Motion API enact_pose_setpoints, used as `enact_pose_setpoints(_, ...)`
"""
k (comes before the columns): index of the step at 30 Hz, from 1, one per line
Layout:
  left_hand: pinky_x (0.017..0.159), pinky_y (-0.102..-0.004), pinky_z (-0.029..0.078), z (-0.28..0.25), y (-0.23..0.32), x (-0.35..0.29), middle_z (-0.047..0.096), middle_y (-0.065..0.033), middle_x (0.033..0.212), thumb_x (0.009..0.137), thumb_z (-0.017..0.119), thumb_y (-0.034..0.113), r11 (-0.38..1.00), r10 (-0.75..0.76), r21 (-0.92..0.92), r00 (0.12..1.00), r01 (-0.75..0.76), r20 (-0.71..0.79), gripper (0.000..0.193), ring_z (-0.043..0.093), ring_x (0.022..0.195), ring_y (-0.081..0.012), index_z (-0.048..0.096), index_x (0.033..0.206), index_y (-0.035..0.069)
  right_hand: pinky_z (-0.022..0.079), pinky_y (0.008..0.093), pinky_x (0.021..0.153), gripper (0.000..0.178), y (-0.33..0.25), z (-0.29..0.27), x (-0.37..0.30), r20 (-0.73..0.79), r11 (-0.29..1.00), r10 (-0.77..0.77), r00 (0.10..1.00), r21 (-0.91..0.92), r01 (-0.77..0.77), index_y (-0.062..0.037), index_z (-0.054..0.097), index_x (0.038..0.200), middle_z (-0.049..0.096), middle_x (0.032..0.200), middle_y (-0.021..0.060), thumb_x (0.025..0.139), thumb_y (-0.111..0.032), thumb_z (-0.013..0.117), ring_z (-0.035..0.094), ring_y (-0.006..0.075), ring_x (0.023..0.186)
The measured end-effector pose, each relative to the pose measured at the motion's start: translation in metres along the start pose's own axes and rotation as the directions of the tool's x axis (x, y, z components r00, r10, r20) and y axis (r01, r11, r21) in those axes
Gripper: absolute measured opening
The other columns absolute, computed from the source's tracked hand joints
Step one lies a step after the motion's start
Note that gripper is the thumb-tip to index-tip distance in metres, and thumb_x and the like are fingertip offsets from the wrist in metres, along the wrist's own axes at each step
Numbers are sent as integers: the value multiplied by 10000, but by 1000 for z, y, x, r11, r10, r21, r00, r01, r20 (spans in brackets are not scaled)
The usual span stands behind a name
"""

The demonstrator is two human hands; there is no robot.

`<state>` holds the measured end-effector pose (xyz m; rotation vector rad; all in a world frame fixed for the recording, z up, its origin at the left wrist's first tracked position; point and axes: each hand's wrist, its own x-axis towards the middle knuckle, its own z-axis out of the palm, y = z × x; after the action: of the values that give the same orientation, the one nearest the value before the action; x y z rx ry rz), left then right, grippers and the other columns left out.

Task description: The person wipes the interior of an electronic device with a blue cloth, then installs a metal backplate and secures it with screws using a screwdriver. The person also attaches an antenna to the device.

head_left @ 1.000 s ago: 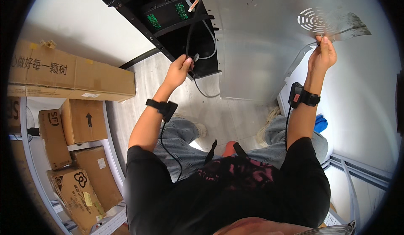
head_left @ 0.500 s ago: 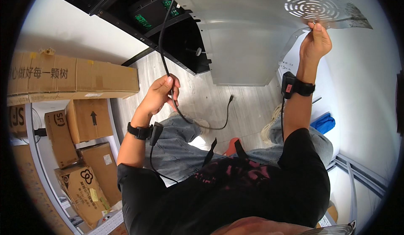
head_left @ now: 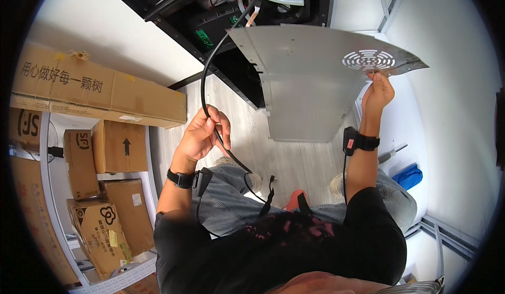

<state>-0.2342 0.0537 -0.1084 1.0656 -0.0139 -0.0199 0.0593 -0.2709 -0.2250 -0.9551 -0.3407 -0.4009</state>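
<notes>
A black power cable runs from the open machine down to my left hand, whose fingers pinch it. Its loose end dangles over my lap, with the plug hanging free. My right hand grips the edge of a large grey metal panel just under its round slotted vent. The panel stands tilted in front of the black machine cabinet. Green circuit boards and white tubing show inside the cabinet, partly covered by the panel.
Cardboard boxes fill a metal shelf on the left, with a long carton lying on top. On the right, a screwdriver and a blue cloth-like item lie on a white surface. A red stool shows between my legs.
The panel's vented end and my right hand have come lower and slightly left, showing more of the cabinet's inside. My left hand still holds the cable, whose plug now hangs nearer my lap.
</notes>
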Motion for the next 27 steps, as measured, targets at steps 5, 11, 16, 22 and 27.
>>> enact_pose_setpoints(5, 515, -375, 566, -1, 8, -2, 561, -163, 908, 988, 508, 241, 987, 161, -10, 983, -161, 83, 148, 634, 672, -301, 500, 1025, 98, 465, 281, 788, 136, 10, -9, -9, 30, 998, 62, 998, -30, -61, 82, 682, 855, 671, 840, 108, 895, -37, 631, 597, 141, 788)
enact_pose_setpoints(11, 644, -333, 556, 9, 22, -3, 601, -163, 965, 979, 532, 307, 954, 151, 222, 961, -203, 230, 249, 648, 776, -260, 522, 1011, 59, 428, 237, 726, 154, 10, 6, -10, 95, 967, 118, 988, -236, -93, 52, 713, 826, 667, 809, 52, 883, -84, 668, 557, 98, 749)
enact_pose_setpoints(16, 740, -322, 535, 34, 19, 1, 605, -102, 962, 907, 653, 181, 887, -110, 462, 974, 7, 196, 184, 628, 890, -194, 631, 956, 5, 438, 238, 708, 208, -2, 61, 0, 162, 932, 209, 964, -332, -146, 30, 727, 823, 682, 805, 45, 876, -168, 695, 565, 89, 754)
enact_pose_setpoints(22, 772, -297, 502, 44, 16, 21, 624, -50, 929, 844, 705, 122, 660, -89, 742, 968, -119, 235, 152, 608, 885, -164, 680, 972, 44, 424, 229, 726, 213, -4, 83, 7, 214, 925, 279, 936, -322, -202, 17, 728, 807, 681, 772, 32, 878, -182, 697, 555, 71, 736)
enact_pose_setpoints(27, 784, -316, 472, 32, 15, 31, 647, -57, 921, 845, 704, 106, 649, -63, 751, 976, -120, 209, 166, 592, 866, -180, 684, 990, 28, 426, 240, 750, 234, -3, 94, 11, 187, 921, 305, 934, -308, -239, 26, 721, 797, 684, 782, 45, 884, -188, 690, 561, 85, 749)
